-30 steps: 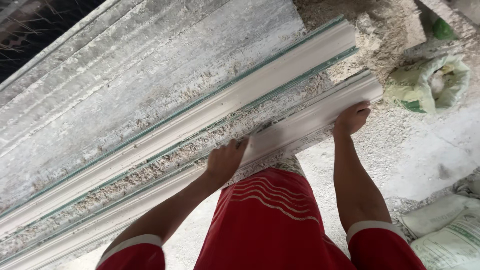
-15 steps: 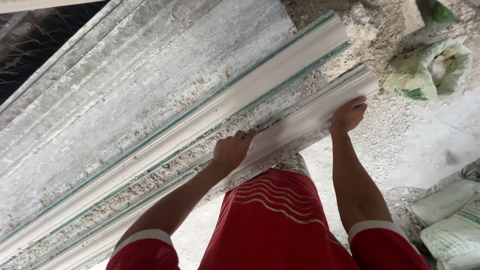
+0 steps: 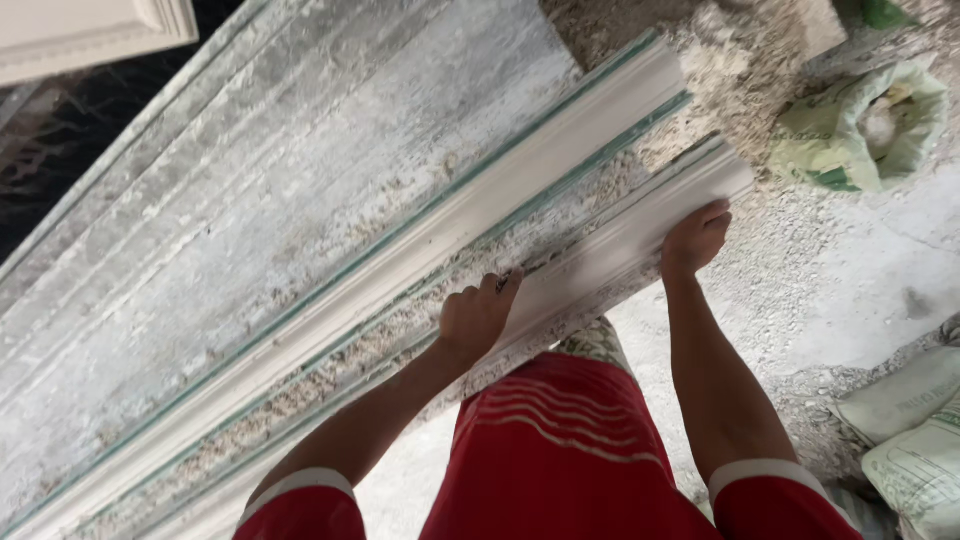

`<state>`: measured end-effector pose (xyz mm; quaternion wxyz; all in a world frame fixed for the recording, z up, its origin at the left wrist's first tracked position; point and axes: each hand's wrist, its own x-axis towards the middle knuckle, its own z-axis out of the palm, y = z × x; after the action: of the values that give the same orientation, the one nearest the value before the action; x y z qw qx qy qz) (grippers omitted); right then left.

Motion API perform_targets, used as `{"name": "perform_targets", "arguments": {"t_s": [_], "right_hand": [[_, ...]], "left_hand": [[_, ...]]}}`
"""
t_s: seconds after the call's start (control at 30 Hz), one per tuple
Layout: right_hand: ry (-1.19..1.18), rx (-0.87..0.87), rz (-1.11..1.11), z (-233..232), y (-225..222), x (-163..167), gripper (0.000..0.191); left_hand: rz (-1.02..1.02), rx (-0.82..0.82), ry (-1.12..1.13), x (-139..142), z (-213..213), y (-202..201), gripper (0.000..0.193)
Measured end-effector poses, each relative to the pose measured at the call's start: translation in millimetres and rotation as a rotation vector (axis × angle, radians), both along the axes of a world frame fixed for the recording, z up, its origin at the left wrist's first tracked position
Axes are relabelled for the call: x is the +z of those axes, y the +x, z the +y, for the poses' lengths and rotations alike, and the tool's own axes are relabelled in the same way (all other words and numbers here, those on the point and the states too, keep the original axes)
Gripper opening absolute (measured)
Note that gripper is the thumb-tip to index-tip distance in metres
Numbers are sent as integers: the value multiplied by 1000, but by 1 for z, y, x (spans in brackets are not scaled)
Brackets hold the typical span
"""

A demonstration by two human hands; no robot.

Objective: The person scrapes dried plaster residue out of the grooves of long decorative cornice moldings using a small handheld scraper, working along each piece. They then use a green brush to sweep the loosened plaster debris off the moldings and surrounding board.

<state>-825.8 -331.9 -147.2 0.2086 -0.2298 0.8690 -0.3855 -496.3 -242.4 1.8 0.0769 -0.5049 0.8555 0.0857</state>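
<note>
Long white plaster cornice moulding (image 3: 620,245): lower-left run cut off by the bottom edge; underside hidden; part of its near edge covered by both hands.

Left hand (image 3: 478,318): palm hidden against the moulding; only the back and knuckles show.

Right hand (image 3: 694,240): fingertips curled over the moulding's edge, out of sight.

Second long white moulding with green edging (image 3: 420,255): lower end cut off at the left corner.

White framed panel (image 3: 90,35): cropped by the top and left edges.

Green woven sack (image 3: 860,125): contents too indistinct to identify.

Pale woven sacks (image 3: 915,440): cut off by the right edge.
</note>
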Motion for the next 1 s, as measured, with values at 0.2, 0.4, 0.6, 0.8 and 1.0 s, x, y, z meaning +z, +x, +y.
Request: {"name": "perform_targets", "arguments": {"t_s": [0.2, 0.4, 0.6, 0.8, 1.0], "right_hand": [[-27, -18, -43, 2, 2, 0, 64], [-47, -1, -103, 0, 0, 1, 63], [0, 19, -28, 3, 0, 2, 66], [11, 15, -141, 1, 2, 6, 68], [-53, 20, -104, 4, 3, 1, 68]], "left_hand": [[170, -42, 206, 6, -27, 7, 62], [280, 116, 84, -6, 19, 10, 41], [266, 69, 69, -21, -19, -49, 51], [-7, 6, 316, 3, -16, -26, 56], [-40, -33, 178, 7, -23, -18, 52]]}}
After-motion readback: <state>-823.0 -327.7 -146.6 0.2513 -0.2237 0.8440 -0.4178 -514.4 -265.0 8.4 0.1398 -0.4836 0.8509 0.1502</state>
